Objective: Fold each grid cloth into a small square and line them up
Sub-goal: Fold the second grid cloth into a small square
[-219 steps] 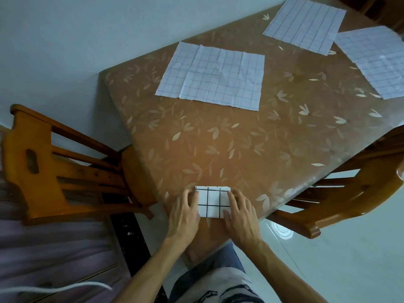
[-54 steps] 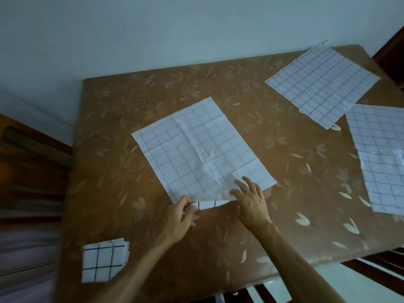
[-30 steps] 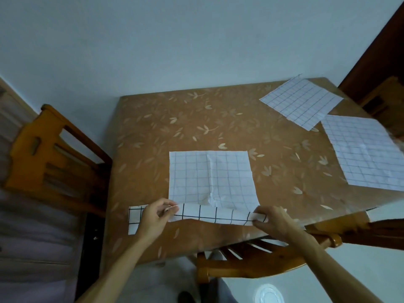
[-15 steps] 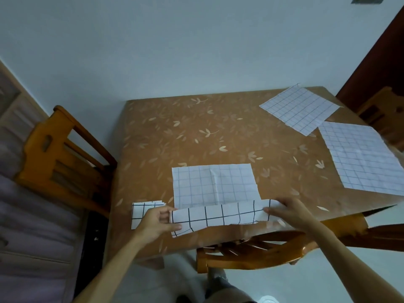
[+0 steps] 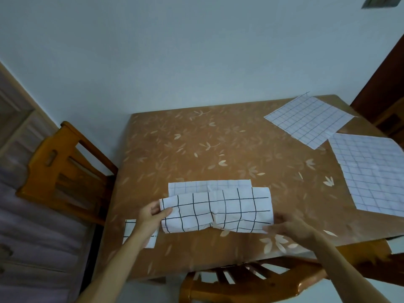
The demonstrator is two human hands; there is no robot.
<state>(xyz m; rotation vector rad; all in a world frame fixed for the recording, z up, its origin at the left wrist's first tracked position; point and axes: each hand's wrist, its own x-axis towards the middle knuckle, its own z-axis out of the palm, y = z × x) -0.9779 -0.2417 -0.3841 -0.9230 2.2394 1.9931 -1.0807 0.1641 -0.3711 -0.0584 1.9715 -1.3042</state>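
Observation:
A white grid cloth (image 5: 218,211) lies near the table's front edge, its near half turned up and over the far half. My left hand (image 5: 150,215) pinches the flap's left corner. My right hand (image 5: 290,226) holds the flap's right end, blurred. A thin strip of the under layer (image 5: 196,185) shows beyond the flap. A small folded square (image 5: 129,230) lies at the front left, partly hidden by my left forearm. Two flat grid cloths lie at the right, one at the far corner (image 5: 308,120) and one by the right edge (image 5: 371,173).
The brown leaf-patterned table (image 5: 207,149) stands against a pale wall. A wooden chair (image 5: 63,171) stands at the table's left side and another chair (image 5: 251,278) is tucked under the front edge. A dark wooden door is at the far right.
Both hands have carried the near flap farther away from me over the cloth, so much less of the under layer shows. The folded square stays at the front left.

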